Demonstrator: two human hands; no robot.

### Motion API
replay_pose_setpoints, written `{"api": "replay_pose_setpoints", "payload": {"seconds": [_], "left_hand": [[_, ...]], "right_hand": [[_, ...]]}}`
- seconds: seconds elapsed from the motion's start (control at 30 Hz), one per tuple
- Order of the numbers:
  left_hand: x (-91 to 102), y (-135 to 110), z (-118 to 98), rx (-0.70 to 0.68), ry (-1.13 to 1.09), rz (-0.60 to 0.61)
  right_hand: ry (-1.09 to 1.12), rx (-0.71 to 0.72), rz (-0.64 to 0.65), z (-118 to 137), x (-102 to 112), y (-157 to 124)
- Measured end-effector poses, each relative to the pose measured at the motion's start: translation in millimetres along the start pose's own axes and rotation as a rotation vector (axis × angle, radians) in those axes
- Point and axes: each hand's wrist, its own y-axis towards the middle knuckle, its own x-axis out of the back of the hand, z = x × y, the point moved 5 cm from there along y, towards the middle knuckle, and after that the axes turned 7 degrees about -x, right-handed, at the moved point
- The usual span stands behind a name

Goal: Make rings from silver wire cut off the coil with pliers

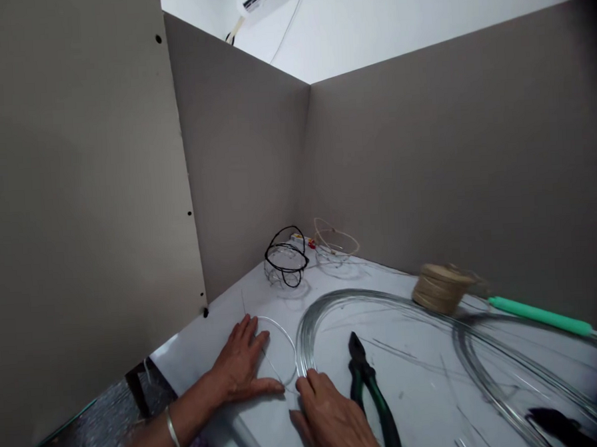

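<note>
My left hand [243, 370] lies flat with its fingers spread, pressing on a ring of thin silver wire [290, 340] on the table. One straight wire end sticks out beyond the fingertips. Beside it, my right hand [333, 415] has its fingers curled down where the ring meets the large coil of wire [309, 330]. What lies under those fingertips is hidden. Just right of this hand are pliers with green and black handles [372, 386], jaws pointing away from me.
Grey panels [399, 151] wall in the white table [269, 425]. Toward the back stand a black wire frame [286, 264] and a beige wire frame [347, 241]. A twine spool [439, 289], a green-handled tool [541, 314] and another wire coil [468, 358] lie right.
</note>
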Motion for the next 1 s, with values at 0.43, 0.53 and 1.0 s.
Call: {"api": "replay_pose_setpoints", "payload": {"seconds": [0.43, 0.53, 1.0], "left_hand": [[6.4, -31, -1, -0.13, -0.006, -0.181], [7.8, -26, 3, -0.151, -0.037, -0.227], [-0.9, 17, -78, 0.416, -1.723, -0.243]], "right_hand": [[-0.167, 0.218, -0.293, 2, -6, 12], [-0.187, 0.208, -0.316, -6, 6, 18], [0.064, 0.089, -0.568, -1, 78, -81]]}}
